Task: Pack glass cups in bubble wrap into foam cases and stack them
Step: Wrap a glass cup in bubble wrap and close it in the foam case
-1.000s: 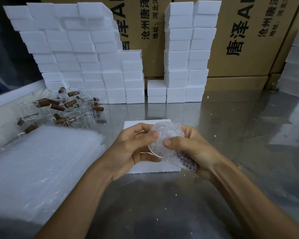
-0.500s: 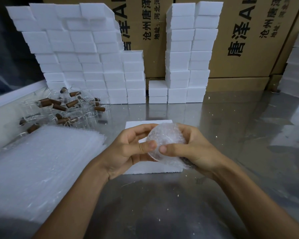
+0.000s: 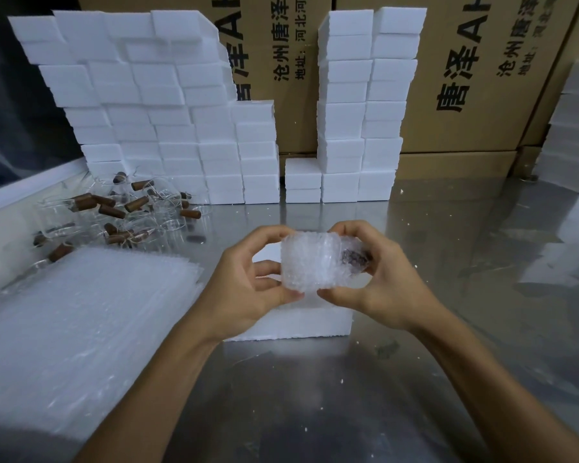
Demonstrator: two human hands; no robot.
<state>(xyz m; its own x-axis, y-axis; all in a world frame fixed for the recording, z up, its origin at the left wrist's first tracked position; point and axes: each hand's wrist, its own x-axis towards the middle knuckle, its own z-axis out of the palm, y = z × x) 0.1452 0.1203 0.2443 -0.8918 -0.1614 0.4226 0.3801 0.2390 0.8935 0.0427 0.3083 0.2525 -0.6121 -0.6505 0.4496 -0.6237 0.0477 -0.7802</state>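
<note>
— Bubble-wrapped glass cup point(image 3: 310, 262): where is it?

— Held above the steel table point(image 3: 448, 262), between both hands, lying on its side. The left hand point(image 3: 248, 285) grips its left end, thumb beneath and fingers curled over the top. The right hand point(image 3: 378, 282) grips the right end the same way, thumb under the wrap, fingers bent round the far side. A dark brown handle point(image 3: 355, 257) shows through the wrap at the right end.

— What lies under it?

— A white foam case point(image 3: 298, 322) flat on the table, directly below the hands; the bundle does not touch it.

— And to the left?

— A thick pile of bubble wrap sheets point(image 3: 81, 322) at the near left. Behind it lies a heap of unwrapped glass cups point(image 3: 131, 212) with brown handles, tumbled together.

— The back of the table?

— Foam cases in stacks: a wide stepped stack of foam cases point(image 3: 154, 108) at the left, a taller narrow stack point(image 3: 361, 105) just right of it, with a short stack between them. More foam point(image 3: 572, 135) stands at the far right edge. Cardboard cartons point(image 3: 475, 78) with black printed characters stand behind all of it.
</note>
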